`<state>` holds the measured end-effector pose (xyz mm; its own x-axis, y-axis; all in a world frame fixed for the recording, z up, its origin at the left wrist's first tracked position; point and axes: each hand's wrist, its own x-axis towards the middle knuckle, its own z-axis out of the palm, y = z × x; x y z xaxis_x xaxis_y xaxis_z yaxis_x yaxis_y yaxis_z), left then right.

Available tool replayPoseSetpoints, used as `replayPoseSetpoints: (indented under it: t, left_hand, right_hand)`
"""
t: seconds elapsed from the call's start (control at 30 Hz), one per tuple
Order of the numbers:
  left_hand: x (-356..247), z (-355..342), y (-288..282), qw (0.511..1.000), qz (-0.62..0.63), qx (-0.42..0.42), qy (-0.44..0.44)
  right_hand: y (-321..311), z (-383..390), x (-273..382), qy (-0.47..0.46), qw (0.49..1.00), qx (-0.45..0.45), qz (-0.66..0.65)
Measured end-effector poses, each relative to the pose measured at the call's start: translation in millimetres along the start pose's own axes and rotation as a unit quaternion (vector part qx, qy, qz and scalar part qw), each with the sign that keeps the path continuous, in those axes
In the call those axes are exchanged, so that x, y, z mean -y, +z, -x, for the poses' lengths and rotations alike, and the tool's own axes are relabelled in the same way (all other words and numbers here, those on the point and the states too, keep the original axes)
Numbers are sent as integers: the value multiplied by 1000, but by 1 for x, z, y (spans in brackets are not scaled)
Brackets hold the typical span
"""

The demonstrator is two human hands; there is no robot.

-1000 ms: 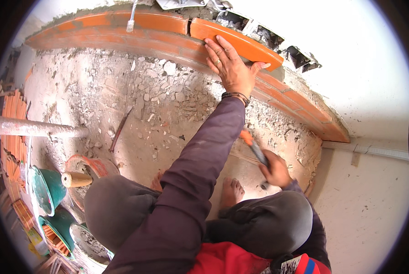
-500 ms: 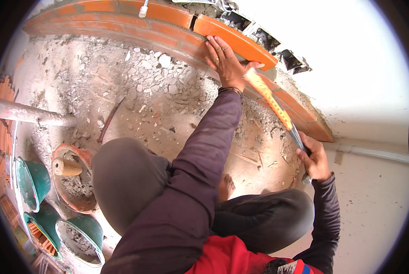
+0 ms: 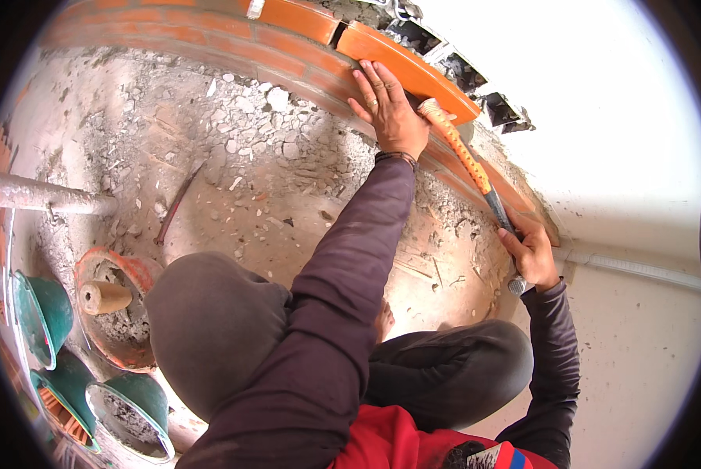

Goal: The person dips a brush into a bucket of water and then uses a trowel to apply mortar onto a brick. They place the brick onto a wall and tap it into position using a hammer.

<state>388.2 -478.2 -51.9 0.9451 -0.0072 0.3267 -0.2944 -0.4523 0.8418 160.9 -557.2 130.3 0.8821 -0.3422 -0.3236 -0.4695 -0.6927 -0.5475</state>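
My left hand point(image 3: 393, 113) lies flat with spread fingers against the front edge of a glossy orange tile point(image 3: 405, 62), which sits on top of a low brick wall point(image 3: 288, 53). My right hand point(image 3: 534, 252) is closed around the head end of a hammer point(image 3: 467, 162). A round metal face pokes out below that fist. The hammer's orange textured grip points up and left, and its butt end is at the tile's front edge, close beside my left thumb.
Hollow broken blocks point(image 3: 467, 76) lie behind the tile, against a white wall point(image 3: 600, 94). Rubble point(image 3: 264, 117) and a thin dark bar point(image 3: 180, 203) cover the floor. At left stand an orange tub point(image 3: 92, 270) of mortar, green buckets point(image 3: 41, 313) and a pale pole point(image 3: 61, 195).
The hammer's butt end has shifted slightly down, from over the left thumb's base to the tile edge beside it. My right hand has risen a little to the left.
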Motion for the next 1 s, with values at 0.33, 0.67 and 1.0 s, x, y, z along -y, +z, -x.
replayPoseSetpoints:
  t: [0.33,0.67,1.0]
  left_hand:
    - [1,1,2,1000,-1,-4,2]
    - [5,-1,3,1000,-1,-19,8]
    - [-4,-2,-3,999,-50,13,-18]
  right_hand:
    - [1,6,1,19,1000,-11,-6]
    - [-9,22,23,66,938,46,-337]
    - [-7,58,14,-182,843,26,-505]
